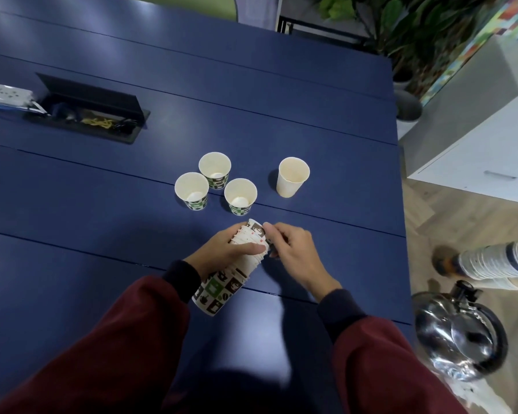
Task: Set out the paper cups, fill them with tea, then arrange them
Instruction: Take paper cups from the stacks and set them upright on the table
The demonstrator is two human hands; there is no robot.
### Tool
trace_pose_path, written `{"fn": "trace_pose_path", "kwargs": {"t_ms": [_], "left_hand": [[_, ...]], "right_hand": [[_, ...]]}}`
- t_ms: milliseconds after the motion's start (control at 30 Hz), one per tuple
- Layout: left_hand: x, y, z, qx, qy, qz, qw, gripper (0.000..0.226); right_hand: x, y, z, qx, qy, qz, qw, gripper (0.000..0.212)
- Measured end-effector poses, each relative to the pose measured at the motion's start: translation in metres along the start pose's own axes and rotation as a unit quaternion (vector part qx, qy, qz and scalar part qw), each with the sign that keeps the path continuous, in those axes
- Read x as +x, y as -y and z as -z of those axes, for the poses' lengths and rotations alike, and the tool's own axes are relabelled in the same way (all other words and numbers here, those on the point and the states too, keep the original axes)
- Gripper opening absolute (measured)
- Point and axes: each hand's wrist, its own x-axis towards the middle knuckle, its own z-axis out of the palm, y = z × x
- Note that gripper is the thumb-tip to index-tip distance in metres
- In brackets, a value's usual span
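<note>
Three small patterned paper cups (215, 170), (192, 190), (240, 196) stand upright and empty in a cluster on the blue table (102, 189). A taller plain cup (293, 176) stands apart to their right. My left hand (231, 249) grips a stack of nested patterned cups (222, 289) that lies tilted above the table's near part. My right hand (293, 249) pinches the end cup of the stack (256, 230) at its far tip.
An open cable box (87, 110) with wires is set into the table at the left, beside a white power strip (5, 95). A steel kettle (458, 333) stands on the floor at the right, near another person's leg (491, 262) and a white cabinet (476, 150).
</note>
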Motion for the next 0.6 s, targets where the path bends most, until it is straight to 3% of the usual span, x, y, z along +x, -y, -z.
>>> {"fn": "trace_pose_path", "kwargs": {"t_ms": [67, 133, 267, 333, 467, 600], "left_hand": [[-0.001, 0.001, 0.000, -0.002, 0.013, -0.001, 1.000, 0.032], [0.000, 0.001, 0.000, -0.012, 0.020, -0.001, 1.000, 0.039], [0.003, 0.001, 0.003, 0.013, -0.003, 0.018, 1.000, 0.063], [0.005, 0.001, 0.005, 0.028, -0.002, 0.028, 0.999, 0.070], [0.005, -0.003, 0.007, 0.039, -0.002, 0.051, 0.998, 0.072], [0.006, -0.006, 0.006, 0.029, -0.004, 0.056, 0.998, 0.036]], "right_hand": [[0.000, 0.000, 0.005, 0.007, 0.012, 0.002, 1.000, 0.037], [0.002, 0.000, 0.013, 0.006, -0.026, -0.005, 1.000, 0.033], [0.016, -0.007, 0.044, -0.052, -0.234, 0.010, 0.971, 0.021], [0.024, -0.012, 0.062, -0.107, -0.286, 0.007, 0.952, 0.013], [0.039, -0.022, 0.082, -0.184, -0.253, -0.044, 0.949, 0.029], [0.045, -0.028, 0.092, -0.208, -0.151, -0.102, 0.961, 0.039]]}}
